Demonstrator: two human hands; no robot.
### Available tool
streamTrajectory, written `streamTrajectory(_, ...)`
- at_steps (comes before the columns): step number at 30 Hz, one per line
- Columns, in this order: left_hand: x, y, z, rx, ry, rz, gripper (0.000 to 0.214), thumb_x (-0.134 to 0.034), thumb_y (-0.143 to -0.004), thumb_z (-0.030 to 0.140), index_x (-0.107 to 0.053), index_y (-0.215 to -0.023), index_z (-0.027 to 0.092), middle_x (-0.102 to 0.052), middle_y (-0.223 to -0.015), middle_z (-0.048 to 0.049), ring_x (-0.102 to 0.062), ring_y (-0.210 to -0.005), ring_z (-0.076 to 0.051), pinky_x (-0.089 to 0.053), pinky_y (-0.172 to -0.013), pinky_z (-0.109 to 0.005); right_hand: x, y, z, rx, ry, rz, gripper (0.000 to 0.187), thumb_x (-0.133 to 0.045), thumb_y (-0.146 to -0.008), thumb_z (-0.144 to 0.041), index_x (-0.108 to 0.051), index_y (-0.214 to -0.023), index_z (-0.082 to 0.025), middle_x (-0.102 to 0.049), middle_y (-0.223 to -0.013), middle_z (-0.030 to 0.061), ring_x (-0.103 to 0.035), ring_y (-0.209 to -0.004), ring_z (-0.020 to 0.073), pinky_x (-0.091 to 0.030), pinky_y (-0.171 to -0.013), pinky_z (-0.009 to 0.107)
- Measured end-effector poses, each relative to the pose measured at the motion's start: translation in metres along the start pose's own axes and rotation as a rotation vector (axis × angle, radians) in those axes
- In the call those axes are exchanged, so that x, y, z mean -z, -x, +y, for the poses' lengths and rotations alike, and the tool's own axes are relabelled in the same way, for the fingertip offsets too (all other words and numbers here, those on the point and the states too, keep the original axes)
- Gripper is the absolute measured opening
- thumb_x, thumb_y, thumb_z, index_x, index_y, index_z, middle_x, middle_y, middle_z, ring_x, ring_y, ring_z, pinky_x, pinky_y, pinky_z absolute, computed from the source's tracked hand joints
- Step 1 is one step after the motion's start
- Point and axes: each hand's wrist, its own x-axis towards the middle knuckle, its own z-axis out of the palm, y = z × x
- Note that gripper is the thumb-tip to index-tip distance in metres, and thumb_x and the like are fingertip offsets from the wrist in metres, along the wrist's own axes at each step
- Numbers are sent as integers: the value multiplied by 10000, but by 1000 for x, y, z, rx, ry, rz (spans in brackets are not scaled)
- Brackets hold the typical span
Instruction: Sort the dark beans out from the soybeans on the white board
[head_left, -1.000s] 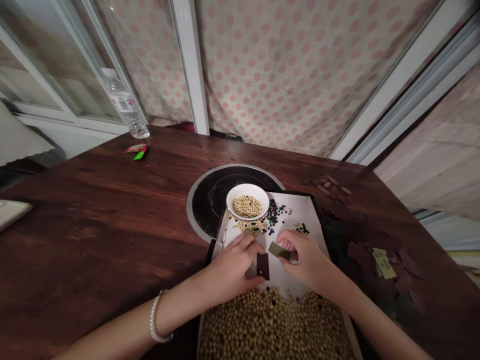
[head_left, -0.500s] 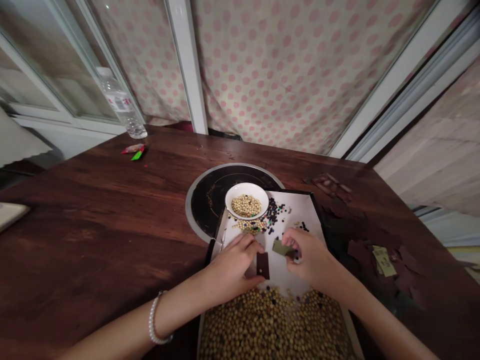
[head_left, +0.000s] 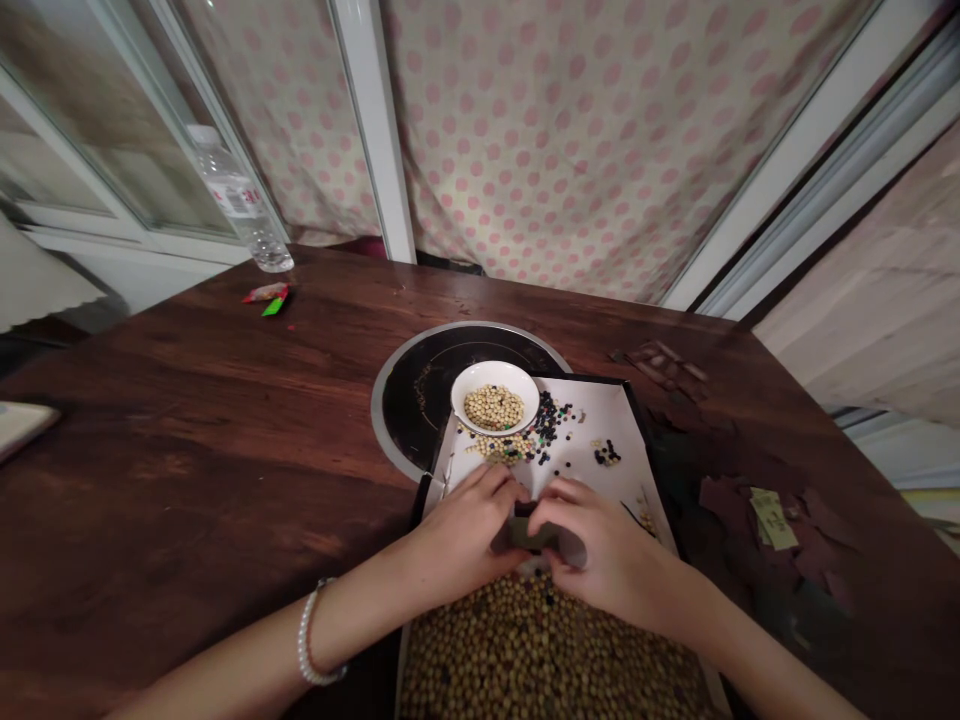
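Note:
My left hand [head_left: 461, 535] and my right hand [head_left: 596, 550] meet over a white-lined tray [head_left: 637, 470], fingers curled. My left fingers pinch a small dark card piece [head_left: 523, 512]. My right fingers hold an olive card piece [head_left: 534, 537] pressed against it. Just below both hands lies a big heap of tan beans [head_left: 540, 655] with a few dark ones mixed in. Beyond the hands, a white bowl [head_left: 495, 396] holds tan beans, with small piles of dark beans [head_left: 551, 430] beside it.
The tray sits on a dark wooden table [head_left: 187, 420], partly over a round black inset plate [head_left: 420, 385]. Torn brown and olive paper scraps [head_left: 757, 500] lie at the right. A plastic water bottle [head_left: 240, 200] and candy wrappers [head_left: 268, 296] are at the far left. A dotted curtain hangs behind.
My right hand has moved left and toward me with the olive piece, meeting my left hand and its dark piece. The left hand has stayed nearly still.

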Motion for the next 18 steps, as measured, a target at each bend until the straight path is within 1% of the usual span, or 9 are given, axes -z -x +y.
streamTrajectory(3, 0, 0, -1, -3, -15, -28, 292, -665, -698, 177, -578, -976, 167, -550, -992, -83, -517, -1014, -285, -484, -886, -444, 0, -1, 0, 16, -17, -39, 339, -505, -632, 59, -595, -839, -194, -509, -915, 35, -508, -904, 185, -418, -766, 289)
streamTrajectory(6, -1, 0, -1, 2, -17, -29, 309, -660, -703, 173, -571, -998, 173, -552, -1005, -78, -514, -1030, -284, -476, -900, -446, 0, -2, 0, 10, -23, -48, 345, -503, -641, 69, -620, -832, -193, -504, -912, 38, -510, -894, 183, -428, -776, 296)
streamTrajectory(10, -2, 0, -1, 2, 5, -1, 320, -664, -688, 184, -581, -997, 181, -558, -1013, -79, -515, -1035, -295, -476, -895, -459, -1, -3, 2, 6, -37, -42, 354, -508, -656, 69, -621, -862, -196, -502, -943, 41, -515, -892, 181, -440, -794, 311)
streamTrajectory(15, -2, 0, -1, 17, -4, -25, 304, -680, -693, 216, -583, -979, 180, -556, -1006, -82, -509, -1040, -300, -473, -901, -466, -3, -2, 6, 18, -30, -56, 335, -516, -664, 65, -615, -849, -195, -502, -919, 34, -512, -903, 185, -439, -789, 311)
streamTrajectory(18, -2, 0, -2, 15, -2, -14, 334, -677, -691, 208, -577, -1008, 183, -553, -1032, -84, -504, -1055, -304, -477, -898, -467, -4, -2, 8, 5, -13, -39, 348, -521, -670, 60, -623, -879, -199, -501, -942, 38, -509, -891, 185, -438, -790, 321)
